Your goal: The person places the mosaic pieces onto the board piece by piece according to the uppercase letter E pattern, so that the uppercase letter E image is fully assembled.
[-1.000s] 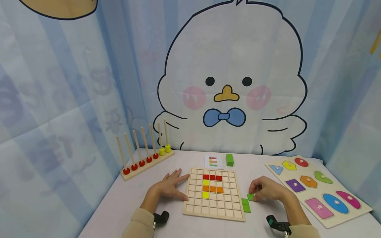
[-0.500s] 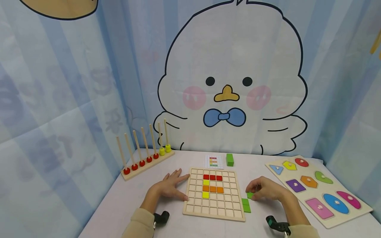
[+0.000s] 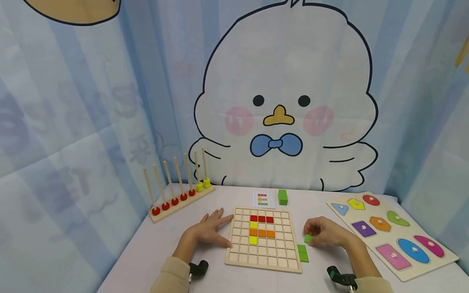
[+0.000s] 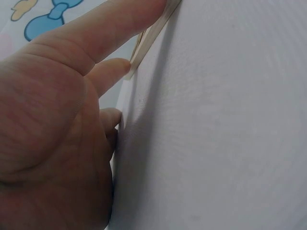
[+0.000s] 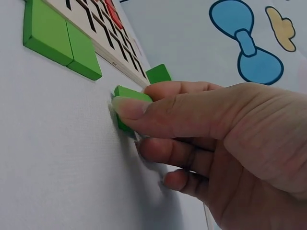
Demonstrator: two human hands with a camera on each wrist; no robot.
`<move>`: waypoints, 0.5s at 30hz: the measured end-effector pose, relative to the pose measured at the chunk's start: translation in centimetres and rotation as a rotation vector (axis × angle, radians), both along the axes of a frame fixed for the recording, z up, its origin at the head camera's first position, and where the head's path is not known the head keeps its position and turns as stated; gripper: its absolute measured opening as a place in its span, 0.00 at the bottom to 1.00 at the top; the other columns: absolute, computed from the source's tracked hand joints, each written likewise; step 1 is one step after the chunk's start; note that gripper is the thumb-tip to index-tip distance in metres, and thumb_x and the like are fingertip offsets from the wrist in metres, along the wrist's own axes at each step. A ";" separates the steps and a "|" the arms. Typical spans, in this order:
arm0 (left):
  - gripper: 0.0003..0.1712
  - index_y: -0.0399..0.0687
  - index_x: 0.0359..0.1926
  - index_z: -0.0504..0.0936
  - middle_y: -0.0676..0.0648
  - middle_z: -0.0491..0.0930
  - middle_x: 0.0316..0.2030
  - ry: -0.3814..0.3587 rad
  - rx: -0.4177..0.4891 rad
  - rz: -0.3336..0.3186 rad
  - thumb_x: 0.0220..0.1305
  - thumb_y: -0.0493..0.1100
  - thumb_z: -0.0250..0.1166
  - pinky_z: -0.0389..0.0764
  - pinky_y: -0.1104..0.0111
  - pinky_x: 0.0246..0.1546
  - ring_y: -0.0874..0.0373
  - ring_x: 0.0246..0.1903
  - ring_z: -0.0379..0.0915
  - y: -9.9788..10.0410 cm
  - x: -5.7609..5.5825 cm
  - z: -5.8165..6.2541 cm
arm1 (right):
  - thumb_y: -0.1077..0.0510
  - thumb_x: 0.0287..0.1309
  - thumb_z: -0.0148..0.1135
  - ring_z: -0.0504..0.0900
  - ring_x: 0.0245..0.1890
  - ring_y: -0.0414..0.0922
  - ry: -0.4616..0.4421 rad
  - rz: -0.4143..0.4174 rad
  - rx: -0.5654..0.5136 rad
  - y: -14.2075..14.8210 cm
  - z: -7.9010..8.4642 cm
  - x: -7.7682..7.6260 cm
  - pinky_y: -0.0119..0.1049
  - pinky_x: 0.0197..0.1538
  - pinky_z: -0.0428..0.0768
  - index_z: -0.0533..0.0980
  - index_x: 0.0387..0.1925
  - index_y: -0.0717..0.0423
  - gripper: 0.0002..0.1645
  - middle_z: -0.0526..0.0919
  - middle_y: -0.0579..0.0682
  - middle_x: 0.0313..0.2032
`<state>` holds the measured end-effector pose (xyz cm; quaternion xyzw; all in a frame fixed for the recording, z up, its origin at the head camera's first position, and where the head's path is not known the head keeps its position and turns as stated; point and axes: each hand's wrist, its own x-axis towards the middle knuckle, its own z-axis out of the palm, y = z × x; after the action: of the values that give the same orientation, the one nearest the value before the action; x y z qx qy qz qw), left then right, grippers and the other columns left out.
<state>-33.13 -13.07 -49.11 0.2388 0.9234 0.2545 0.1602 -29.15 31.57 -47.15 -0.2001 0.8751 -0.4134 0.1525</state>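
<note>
In the head view a wooden grid board (image 3: 264, 260) lies on the table, with red tiles (image 3: 261, 219), yellow tiles (image 3: 253, 240) and orange tiles (image 3: 261, 233) set in its cells. My left hand (image 3: 209, 230) rests beside the board, fingers spread, thumb and index finger touching its left edge. Right of the board, my right hand (image 3: 326, 232) pinches a green tile (image 5: 132, 93) between thumb and fingers, low over the table. Two more green tiles (image 3: 302, 253) lie against the board's right edge, as the right wrist view also shows.
Behind the board lie a pattern card (image 3: 263, 199) and a green block (image 3: 283, 197). A peg rack with beads (image 3: 183, 202) stands at the back left. To the right lies a shape puzzle board (image 3: 388, 234). Printed curtains enclose the table.
My right hand, with the green tile, has shifted only slightly beside the board. The left hand stays where it was, and the tiles on the board are unchanged.
</note>
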 end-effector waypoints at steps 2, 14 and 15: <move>0.58 0.62 0.81 0.62 0.37 0.43 0.83 -0.001 0.001 -0.001 0.52 0.67 0.77 0.36 0.41 0.82 0.40 0.84 0.35 0.0 0.0 0.0 | 0.66 0.53 0.76 0.76 0.35 0.45 0.018 -0.032 0.000 -0.1 0.0 0.0 0.30 0.35 0.76 0.80 0.39 0.61 0.13 0.80 0.52 0.34; 0.58 0.64 0.80 0.62 0.37 0.43 0.84 0.001 0.003 0.007 0.52 0.67 0.77 0.36 0.42 0.82 0.41 0.84 0.35 -0.1 0.0 0.0 | 0.60 0.64 0.70 0.84 0.37 0.47 0.096 -0.230 -0.102 -2.0 0.7 -0.5 0.32 0.41 0.87 0.83 0.49 0.62 0.14 0.83 0.55 0.41; 0.58 0.64 0.80 0.62 0.37 0.44 0.83 0.001 0.003 0.008 0.51 0.67 0.77 0.36 0.42 0.82 0.41 0.84 0.35 -0.1 0.0 0.0 | 0.60 0.64 0.71 0.85 0.38 0.47 0.103 -0.247 -0.108 -2.2 0.8 -0.5 0.31 0.42 0.87 0.83 0.50 0.62 0.15 0.84 0.55 0.43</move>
<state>-33.15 -13.14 -49.14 0.2356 0.9239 0.2566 0.1585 -29.67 29.34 -46.33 -0.1199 0.8762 -0.4647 0.0442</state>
